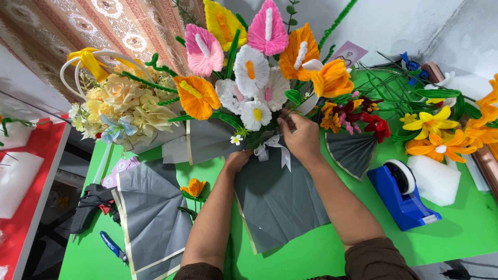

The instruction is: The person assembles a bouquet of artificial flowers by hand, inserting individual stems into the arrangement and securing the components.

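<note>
**Hands at the bouquet's neck**

Green tabletop (456,233) spreads under everything, with a patterned cloth hanging behind. My right hand (301,136) is pinched on the bouquet (249,78) just above the white ribbon (274,148), fingers closed among the stems at the top of the grey wrap (277,199). My left hand (237,161) presses against the wrap's left edge below the flowers; its fingers are tucked out of sight, so I cannot tell whether they clutch anything. The bouquet lies on the table, blooms pointing away from me, pink, orange, white and yellow.

Left of it lies a second grey wrap (150,212) with a small orange flower (194,187) beside it, then a black glue gun (92,205). A cream flower basket (122,101) stands further back. To my right sit a small red bouquet (363,122) and a blue tape dispenser (402,199), with loose yellow flowers (430,124) beyond.
</note>
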